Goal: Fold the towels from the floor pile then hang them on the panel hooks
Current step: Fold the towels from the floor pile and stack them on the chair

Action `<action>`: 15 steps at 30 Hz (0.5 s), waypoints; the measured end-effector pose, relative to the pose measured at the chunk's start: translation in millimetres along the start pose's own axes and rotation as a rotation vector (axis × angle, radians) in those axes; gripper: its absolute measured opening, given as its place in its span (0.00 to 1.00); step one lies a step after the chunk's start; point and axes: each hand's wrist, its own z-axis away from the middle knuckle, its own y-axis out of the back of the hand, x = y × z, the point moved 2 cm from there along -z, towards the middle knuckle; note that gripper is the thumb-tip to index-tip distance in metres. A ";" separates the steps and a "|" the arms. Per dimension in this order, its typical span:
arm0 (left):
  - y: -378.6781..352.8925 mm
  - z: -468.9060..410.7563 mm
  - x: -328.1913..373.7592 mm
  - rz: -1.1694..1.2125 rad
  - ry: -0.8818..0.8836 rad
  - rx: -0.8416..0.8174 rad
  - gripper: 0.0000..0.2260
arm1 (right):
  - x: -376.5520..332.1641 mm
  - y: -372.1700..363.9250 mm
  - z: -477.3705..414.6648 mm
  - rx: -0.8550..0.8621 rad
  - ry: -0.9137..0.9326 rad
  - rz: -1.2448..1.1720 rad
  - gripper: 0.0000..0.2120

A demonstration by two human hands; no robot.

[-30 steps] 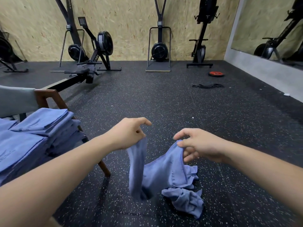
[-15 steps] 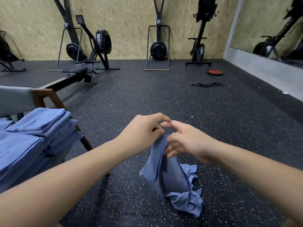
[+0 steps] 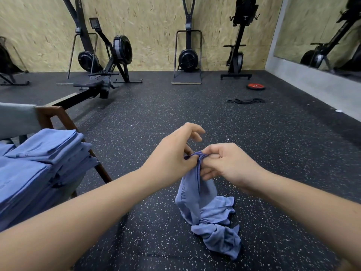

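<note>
Both hands, left [image 3: 172, 159] and right [image 3: 230, 163], pinch the soft blue towel's [image 3: 197, 200] bunched top edge above speckled rubber floor [image 3: 273, 145].

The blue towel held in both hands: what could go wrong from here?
1. The left hand and right hand pinch only the bunched top edge of the blue towel; the layers may slip apart and spoil the fold.
2. Its lower end hangs into the crumpled towel on the floor and might drag it along.
3. The folded towel stack sits near the chair edge; adding more could topple it.
</note>
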 end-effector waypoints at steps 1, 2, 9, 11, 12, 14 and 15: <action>1.3 -0.5 0.1 0.018 0.010 -0.001 0.25 | 0.0 1.3 -0.2 0.009 0.016 0.022 0.06; 2.9 -0.9 0.1 0.019 0.014 -0.006 0.25 | -0.5 2.5 -0.1 0.021 0.036 0.050 0.05; 17.1 -2.6 -13.0 -0.140 0.095 -0.092 0.19 | -8.6 22.5 -4.9 0.204 0.212 0.278 0.06; 20.7 -3.1 -18.0 -0.223 0.056 -0.084 0.14 | -6.5 30.2 -6.8 0.248 0.249 0.338 0.07; 21.6 -3.3 -19.0 -0.250 0.029 -0.082 0.13 | -5.1 33.2 -7.4 0.265 0.267 0.361 0.07; 20.4 -3.2 -18.9 -0.273 -0.042 -0.089 0.12 | -2.6 36.8 -8.5 0.292 0.297 0.407 0.06; 18.0 -3.2 -19.4 -0.277 -0.082 -0.093 0.12 | -2.4 37.1 -8.3 0.303 0.312 0.425 0.06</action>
